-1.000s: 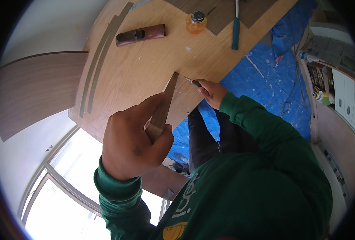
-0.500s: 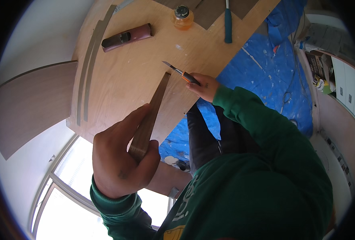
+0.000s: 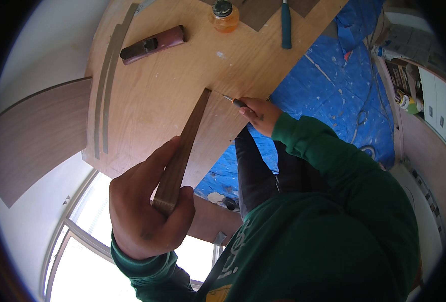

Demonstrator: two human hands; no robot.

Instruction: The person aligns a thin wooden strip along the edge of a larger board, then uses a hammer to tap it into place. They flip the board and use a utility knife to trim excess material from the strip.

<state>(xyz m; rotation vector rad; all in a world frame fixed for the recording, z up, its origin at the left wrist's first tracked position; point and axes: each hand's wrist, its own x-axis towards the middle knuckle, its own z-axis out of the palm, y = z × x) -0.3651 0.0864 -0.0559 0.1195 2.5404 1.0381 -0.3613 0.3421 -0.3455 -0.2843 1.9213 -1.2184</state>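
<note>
My left hand (image 3: 145, 201) is closed around the near end of a long brown wooden strip (image 3: 181, 151), which slants away over the pale wooden tabletop (image 3: 152, 100). Thumb and fingers press on its two sides. To its right, my right hand (image 3: 261, 116) grips a craft knife (image 3: 238, 102) by its black and orange handle. The knife points left toward the strip's far end, and its thin blade shows almost edge-on. A small gap seems to lie between blade and strip.
On the tabletop lie a reddish hand plane (image 3: 155, 44), a jar of amber liquid (image 3: 225, 22), a teal-handled tool (image 3: 286, 30) and long thin strips (image 3: 100, 110). A brown panel (image 3: 42, 131) stands left. Paint-marked blue sheeting (image 3: 313, 90) covers the floor at right.
The knife has turned and drawn back slightly, so its blade now shows edge-on instead of broadside. The wooden strip and my left hand have shifted a little left and toward me.
</note>
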